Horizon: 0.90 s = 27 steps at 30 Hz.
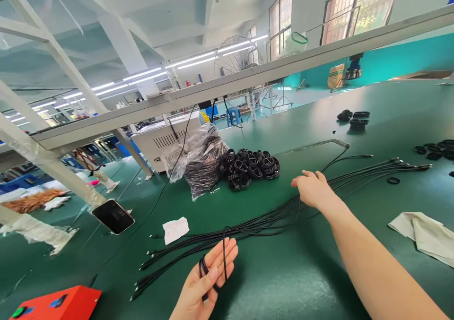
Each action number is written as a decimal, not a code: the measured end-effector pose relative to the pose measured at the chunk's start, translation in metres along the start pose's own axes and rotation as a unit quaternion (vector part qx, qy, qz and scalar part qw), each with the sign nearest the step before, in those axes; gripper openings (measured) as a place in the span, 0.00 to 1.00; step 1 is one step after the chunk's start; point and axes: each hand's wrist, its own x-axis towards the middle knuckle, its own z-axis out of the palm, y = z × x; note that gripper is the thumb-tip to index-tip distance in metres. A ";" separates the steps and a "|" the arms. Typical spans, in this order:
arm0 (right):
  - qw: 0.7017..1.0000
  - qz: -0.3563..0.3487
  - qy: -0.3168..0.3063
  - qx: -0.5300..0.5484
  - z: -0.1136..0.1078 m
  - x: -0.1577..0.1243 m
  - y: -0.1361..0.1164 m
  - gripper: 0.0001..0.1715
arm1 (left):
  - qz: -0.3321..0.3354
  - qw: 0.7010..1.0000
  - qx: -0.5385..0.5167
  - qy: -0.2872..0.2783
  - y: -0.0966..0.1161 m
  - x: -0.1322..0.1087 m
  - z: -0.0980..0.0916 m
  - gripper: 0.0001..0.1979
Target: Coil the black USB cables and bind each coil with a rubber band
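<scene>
My left hand [212, 275] is palm up at the lower middle, with a black cable [224, 258] looped in coils around its fingers and the thumb pressed over it. Further right, my right hand [314, 190] reaches over a bundle of long black cables [255, 224]. Its fingers are curled and seem closed on a black cable, though the hand partly hides the grip. The bundle lies stretched across the green table [276, 282], its plug ends fanned out at left and right. A pile of coiled black cables [248, 166] stands behind the bundle.
A clear plastic bag [202, 168] of dark items adjoins the pile. A paper slip [176, 230], a phone [113, 217] and a red box [60, 305] are at left. At right lie a cloth [423, 235] and black rings [438, 149]. A metal shelf beam [213, 87] crosses above the table.
</scene>
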 end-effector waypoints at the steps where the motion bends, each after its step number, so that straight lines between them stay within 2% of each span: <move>1: 1.000 -0.012 0.000 -0.002 0.003 -0.001 -0.006 0.29 | -0.001 1.000 -0.008 0.003 -0.002 0.000 -0.001 0.19; 3: 0.998 -0.055 0.021 0.015 0.004 -0.009 -0.032 0.33 | -0.004 1.000 -0.014 0.006 -0.006 -0.001 -0.005 0.18; 5: 0.977 -0.169 0.073 0.109 0.003 -0.025 -0.068 0.30 | -0.008 1.000 -0.004 0.007 -0.010 0.000 -0.010 0.19; 7: 0.918 -0.323 0.048 0.223 0.004 -0.047 -0.105 0.22 | -0.013 1.000 0.018 0.006 -0.016 0.001 -0.016 0.22; 9: 0.869 -0.412 -0.016 0.275 0.010 -0.069 -0.135 0.17 | -0.016 0.999 0.049 0.000 -0.025 0.001 -0.020 0.19; 11: 0.857 -0.423 -0.073 0.284 0.018 -0.085 -0.153 0.15 | -0.017 0.997 0.079 -0.011 -0.033 0.002 -0.022 0.12; 13: 0.855 -0.409 -0.130 0.293 0.023 -0.092 -0.158 0.18 | -0.018 0.995 0.099 -0.020 -0.038 0.003 -0.021 0.09; 15: 0.844 -0.404 -0.175 0.306 0.022 -0.091 -0.154 0.18 | -0.020 0.994 0.101 -0.040 -0.040 0.005 -0.017 0.14; 17: 0.829 -0.422 -0.193 0.313 0.015 -0.087 -0.144 0.13 | -0.024 0.993 0.082 -0.076 -0.040 0.007 -0.013 0.22; 19: 0.824 -0.439 -0.188 0.304 0.007 -0.084 -0.135 0.17 | -0.020 0.993 0.050 -0.106 -0.041 0.007 -0.012 0.26; 21: 0.830 -0.446 -0.174 0.287 0.002 -0.082 -0.128 0.24 | -0.007 0.994 0.029 -0.103 -0.043 0.005 -0.013 0.27; 24: 0.856 -0.441 -0.142 0.229 0.006 -0.081 -0.125 0.28 | 0.008 0.998 0.044 -0.037 -0.043 0.003 -0.013 0.27; 27: 0.911 -0.381 -0.086 0.136 0.013 -0.080 -0.127 0.25 | 0.033 0.997 0.071 0.029 -0.038 0.002 -0.008 0.27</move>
